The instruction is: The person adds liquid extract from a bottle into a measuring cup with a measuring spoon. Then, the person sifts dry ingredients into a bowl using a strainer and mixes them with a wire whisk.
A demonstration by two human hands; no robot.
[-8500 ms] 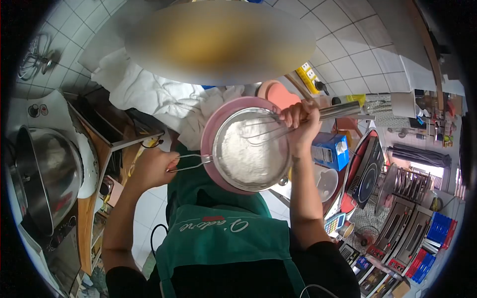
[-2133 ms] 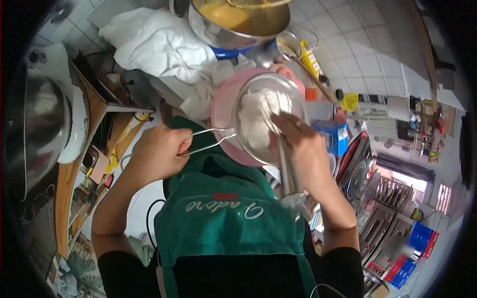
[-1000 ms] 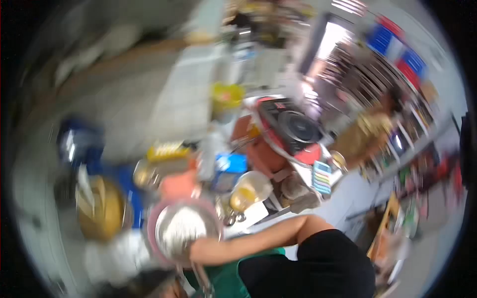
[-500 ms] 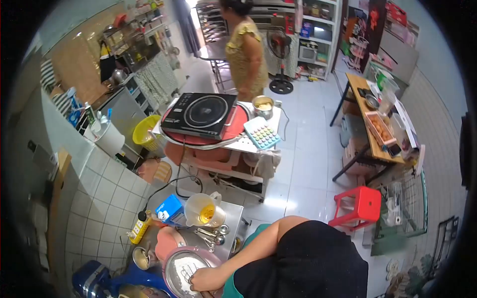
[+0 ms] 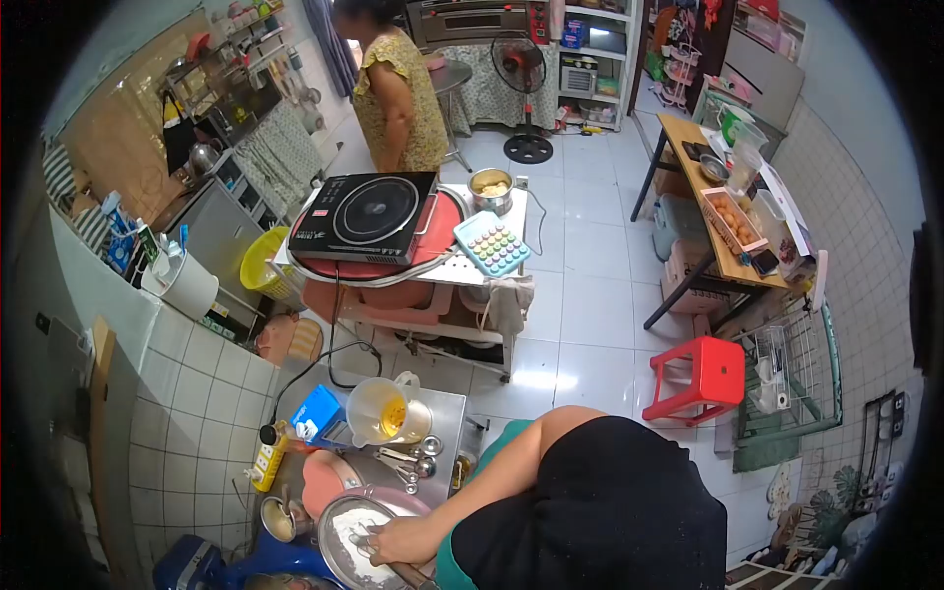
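Observation:
My right hand point(image 5: 401, 544) reaches into a round metal sieve point(image 5: 325, 544), with its fingers stretched and pressed into white flour point(image 5: 352, 519). A dark sieve handle point(image 5: 417, 577) shows just below the hand. Beneath the sieve, the rim of a pinkish bowl point(image 5: 405, 500) shows. My left hand is out of sight. Close by lie metal measuring spoons point(image 5: 423, 464) and a pink container point(image 5: 324, 479). A clear jug point(image 5: 366, 411) holds something yellow-orange. A small cup point(image 5: 278, 521) with pale contents stands left of the sieve.
A blue stand mixer point(image 5: 187, 565) sits at the lower left, near a blue box point(image 5: 320, 413) and a yellow power strip point(image 5: 266, 462). An induction cooker point(image 5: 364, 216) stands on a white cart. Behind it is another person point(image 5: 413, 98). A red stool point(image 5: 696, 379) stands right.
My right hand's fingers went from curled to stretched out in the flour. The sieve handle has come into view. The other person has moved left, and the view has shifted slightly.

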